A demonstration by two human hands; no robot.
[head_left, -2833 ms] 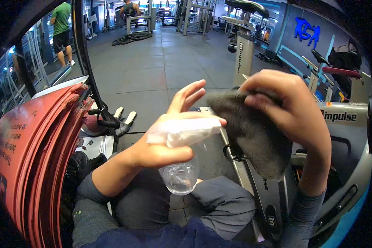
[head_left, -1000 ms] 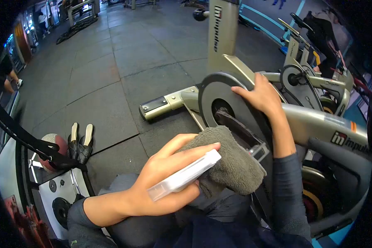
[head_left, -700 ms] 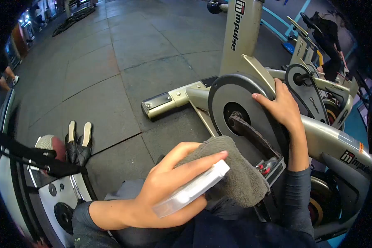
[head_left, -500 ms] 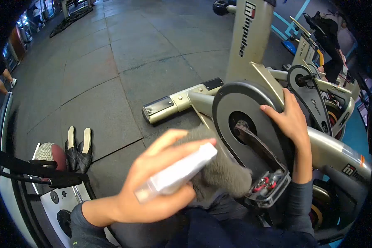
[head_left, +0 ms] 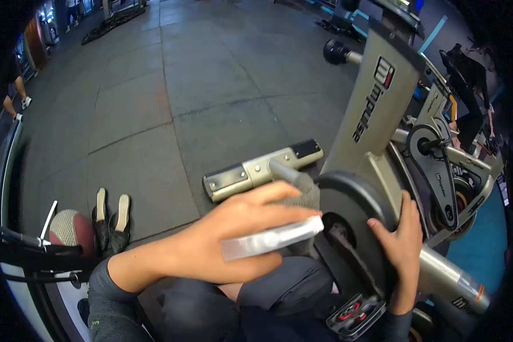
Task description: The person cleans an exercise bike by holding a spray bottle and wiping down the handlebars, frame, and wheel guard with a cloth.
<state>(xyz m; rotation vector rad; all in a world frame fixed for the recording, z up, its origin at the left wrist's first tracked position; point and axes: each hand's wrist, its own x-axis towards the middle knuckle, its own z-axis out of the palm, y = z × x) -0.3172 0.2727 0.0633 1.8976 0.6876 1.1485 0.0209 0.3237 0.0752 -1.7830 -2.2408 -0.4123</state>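
In my left hand [head_left: 211, 242] are a narrow white, partly clear object [head_left: 272, 238], its kind blurred, and a fuzzy grey cloth [head_left: 308, 195]. The fingers curl around the white object, while the cloth bunches beyond them against the exercise bike [head_left: 350, 142]. My right hand [head_left: 402, 236] lies with thumb and fingers apart along the rim of the bike's round dark cover [head_left: 350, 199]. Between the hands, a dusty crank arm [head_left: 356, 259] runs down to a pedal [head_left: 356, 316] with red parts. My left hand partly hides the cover.
A second bike [head_left: 433, 165] stands at the right, with a dark-clothed person [head_left: 467, 85] beside it. Black slip-on shoes [head_left: 118, 228] and a maroon-and-beige ball [head_left: 71, 231] lie at the left. The bike's front foot bar [head_left: 259, 171] rests on the rubber floor. Another person's legs [head_left: 17, 94] show far left.
My left hand has carried the cloth up and away from near the pedal to the cover's upper left edge. The view has shifted; my right hand stays on the cover.
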